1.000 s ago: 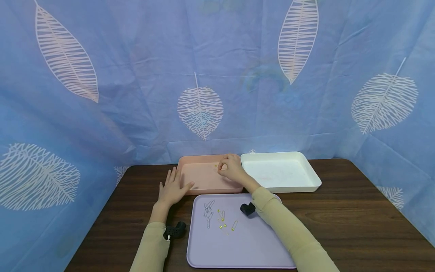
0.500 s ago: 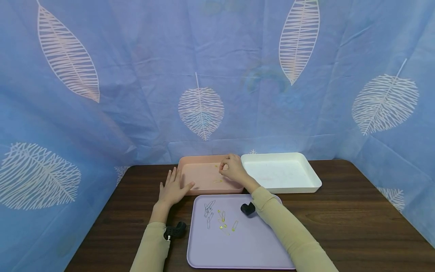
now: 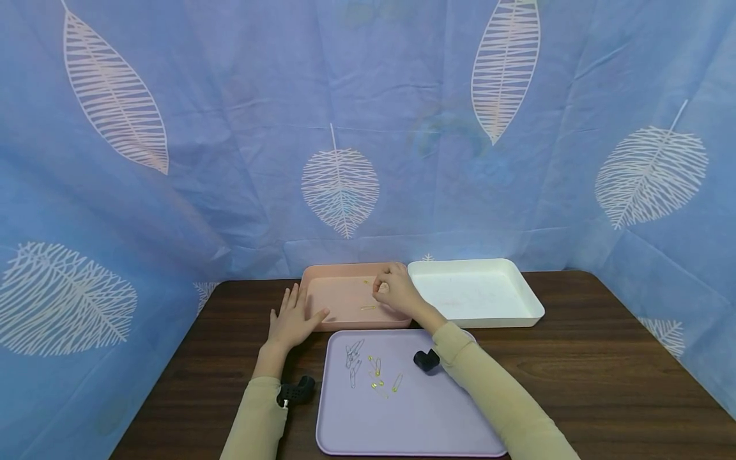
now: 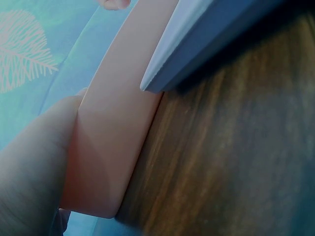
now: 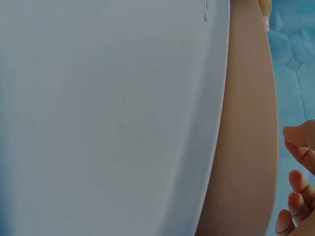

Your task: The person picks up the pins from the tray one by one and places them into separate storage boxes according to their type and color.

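Observation:
My left hand [image 3: 290, 326] spreads at the left end of the pink tray [image 3: 336, 300], fingers straight and thumb at its near rim. In the left wrist view the thumb [image 4: 37, 157] lies against the tray's side. My right hand [image 3: 399, 291] is above that tray's right part, curled with thumb and index tips together and nothing seen between them. A gold safety pin [image 3: 368, 308] lies in the tray below it, and another small gold piece [image 3: 366, 282] shows farther back. Silver safety pins [image 3: 353, 378] and gold safety pins [image 3: 397, 382] lie on the lilac tray [image 3: 402, 421].
A white tray [image 3: 474, 291] stands right of the pink one. The lilac tray sits in front of both, on a dark wooden table [image 3: 604, 370]. A blue leaf-print cloth [image 3: 402, 191] hangs behind the table.
A gold safety pin has come to lie in the pink tray, let go from my right hand. That hand has since drifted slightly right. My left hand has stayed in place.

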Tool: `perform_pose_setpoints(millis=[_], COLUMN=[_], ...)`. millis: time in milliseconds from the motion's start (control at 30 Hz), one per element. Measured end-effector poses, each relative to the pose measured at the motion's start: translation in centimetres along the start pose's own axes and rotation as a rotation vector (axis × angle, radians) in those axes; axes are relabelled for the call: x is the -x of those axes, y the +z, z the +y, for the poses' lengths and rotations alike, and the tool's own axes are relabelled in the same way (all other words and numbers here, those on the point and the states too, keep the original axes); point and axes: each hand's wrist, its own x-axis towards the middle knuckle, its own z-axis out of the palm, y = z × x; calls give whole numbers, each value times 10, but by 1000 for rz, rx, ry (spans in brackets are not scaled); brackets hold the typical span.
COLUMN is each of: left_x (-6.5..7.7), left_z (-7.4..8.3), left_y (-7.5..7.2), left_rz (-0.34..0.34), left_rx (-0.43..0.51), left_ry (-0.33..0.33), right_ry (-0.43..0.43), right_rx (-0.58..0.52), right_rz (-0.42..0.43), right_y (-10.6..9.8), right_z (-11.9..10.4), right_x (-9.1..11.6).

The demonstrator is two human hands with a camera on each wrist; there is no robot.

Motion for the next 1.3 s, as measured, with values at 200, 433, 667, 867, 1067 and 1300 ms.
perform_pose_setpoints(millis=[200, 433, 667, 867, 1067, 1300], left_x=[0, 0, 0, 1, 0, 1], left_z=[0, 0, 1, 2, 2, 1], left_y=[-1, 1, 0, -1, -1, -1], left_rz=[-4, 0, 6, 3, 0, 2], left_rx=[-1, -6, 0, 0, -8, 2], left_ry=[-2, -2, 3, 2, 4, 8], right_ry=[-31, -77, -105, -152, -157, -201], right_rx=[-45, -29, -26, -27, -41, -24], right_rz=[-5, -39, -63, -81, -164, -237], right_y=[-5, -8, -11, -13, -15, -15], right_z=[-6, -15, -20, -23, -24, -25], right_x=[10, 26, 38, 47, 58, 68])
